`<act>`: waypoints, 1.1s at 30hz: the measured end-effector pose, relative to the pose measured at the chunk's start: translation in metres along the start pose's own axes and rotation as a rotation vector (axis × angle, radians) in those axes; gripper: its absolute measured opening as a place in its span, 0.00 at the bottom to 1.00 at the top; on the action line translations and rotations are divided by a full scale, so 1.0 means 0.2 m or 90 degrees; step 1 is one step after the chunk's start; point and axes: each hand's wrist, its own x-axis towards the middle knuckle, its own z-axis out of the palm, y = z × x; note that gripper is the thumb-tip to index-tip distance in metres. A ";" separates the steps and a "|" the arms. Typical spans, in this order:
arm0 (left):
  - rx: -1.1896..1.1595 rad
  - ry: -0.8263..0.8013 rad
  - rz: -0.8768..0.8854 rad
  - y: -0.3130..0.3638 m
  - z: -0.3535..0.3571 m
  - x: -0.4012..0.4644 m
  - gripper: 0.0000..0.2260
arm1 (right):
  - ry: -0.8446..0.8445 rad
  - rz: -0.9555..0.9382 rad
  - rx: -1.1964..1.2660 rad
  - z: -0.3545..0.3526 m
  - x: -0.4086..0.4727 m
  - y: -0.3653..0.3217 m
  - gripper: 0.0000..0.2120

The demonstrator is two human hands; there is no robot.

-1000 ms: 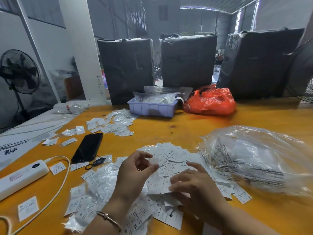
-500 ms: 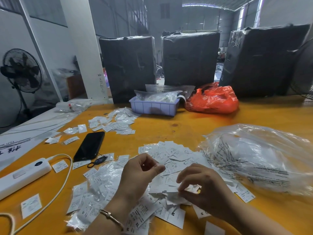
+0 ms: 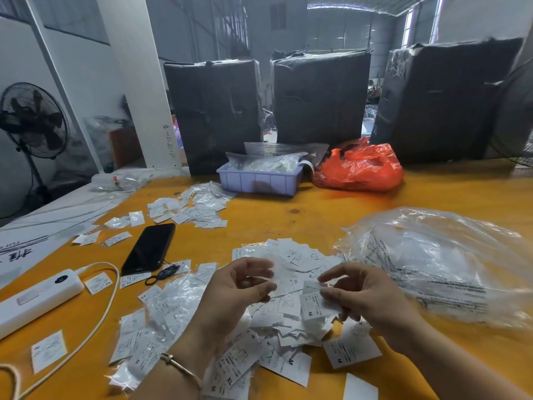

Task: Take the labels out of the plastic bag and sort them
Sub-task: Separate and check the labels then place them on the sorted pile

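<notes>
Daylight from high windows (image 3: 415, 23) leaves the boxes (image 3: 320, 96) below dim, glare on the bag (image 3: 432, 261), edges bowed.

I have just one view to work from, the head camera, worn on the person and looking forward and down across the orange table (image 3: 288, 223) from its near edge. It sits close over the work: the left hand (image 3: 230, 295) at about seven o'clock and the right hand (image 3: 366, 298) at about five fill the lower frame, forearms running out past the bottom edge. The lens is wide, so upright lines bow at the rim. At twelve o'clock the three black wrapped bales (image 3: 320, 99) stand well back; the fan (image 3: 33, 119) shows at nine. With no second view, nothing overlaps.
</notes>
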 end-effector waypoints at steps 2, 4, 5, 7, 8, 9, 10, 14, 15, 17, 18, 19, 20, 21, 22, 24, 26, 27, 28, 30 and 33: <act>0.014 -0.018 -0.002 0.00 0.00 0.00 0.14 | 0.006 0.004 -0.009 0.01 0.00 0.01 0.11; 0.029 -0.029 -0.003 0.01 0.00 -0.01 0.14 | 0.024 0.010 -0.023 0.01 0.00 0.03 0.14; 0.034 -0.029 -0.006 0.01 0.00 -0.01 0.13 | 0.036 0.015 -0.027 0.00 0.01 0.03 0.14; 0.044 -0.019 -0.016 0.00 0.01 -0.01 0.08 | 0.049 0.020 -0.029 -0.01 0.01 0.03 0.13; 0.047 -0.016 -0.020 0.00 0.01 -0.01 0.06 | 0.047 0.023 -0.021 -0.02 0.01 0.03 0.13; 0.048 -0.016 -0.023 0.00 0.01 -0.01 0.04 | 0.042 0.028 -0.011 -0.02 0.01 0.03 0.13; 0.049 -0.019 -0.025 0.00 0.01 -0.01 0.02 | 0.037 0.031 -0.002 -0.03 0.01 0.03 0.13; 0.005 -0.033 -0.050 0.01 0.01 -0.02 0.03 | 0.030 0.039 0.024 -0.02 0.01 0.01 0.15; -0.012 -0.034 -0.059 0.02 0.02 -0.02 0.05 | 0.026 0.041 0.015 -0.01 0.01 0.01 0.15; -0.025 -0.032 -0.061 0.03 0.03 -0.03 0.09 | 0.002 0.027 -0.004 0.01 0.01 0.00 0.11; -0.026 -0.030 -0.052 0.04 0.04 -0.03 0.10 | -0.013 0.012 -0.005 0.03 0.00 -0.01 0.07; -0.025 -0.031 -0.040 0.04 0.05 -0.04 0.10 | -0.031 -0.009 -0.005 0.05 -0.01 -0.02 0.06; -0.023 -0.033 -0.026 0.04 0.05 -0.04 0.10 | -0.045 -0.033 -0.008 0.07 -0.02 -0.02 0.11; -0.017 -0.040 -0.011 0.04 0.06 -0.04 0.10 | -0.056 -0.053 -0.013 0.09 -0.03 -0.02 0.16; -0.010 -0.053 0.003 0.04 0.08 -0.05 0.10 | -0.059 -0.078 -0.023 0.12 -0.04 -0.02 0.18; -0.001 -0.091 0.020 0.04 0.10 -0.06 0.10 | -0.054 -0.126 -0.025 0.15 -0.05 -0.03 0.18; 0.000 -0.112 0.014 0.04 0.11 -0.06 0.10 | -0.038 -0.148 -0.004 0.16 -0.05 -0.02 0.15; 0.009 -0.115 0.006 0.04 0.11 -0.06 0.11 | -0.034 -0.145 0.005 0.15 -0.05 -0.02 0.13; 0.024 -0.121 -0.004 0.04 0.10 -0.06 0.11 | -0.034 -0.138 0.012 0.15 -0.05 -0.01 0.11; 0.075 -0.149 -0.021 0.05 0.09 -0.07 0.10 | -0.032 -0.118 0.015 0.13 -0.04 0.00 0.07; 0.171 -0.214 -0.035 0.07 0.08 -0.07 0.07 | -0.024 -0.107 -0.002 0.12 -0.04 0.00 0.06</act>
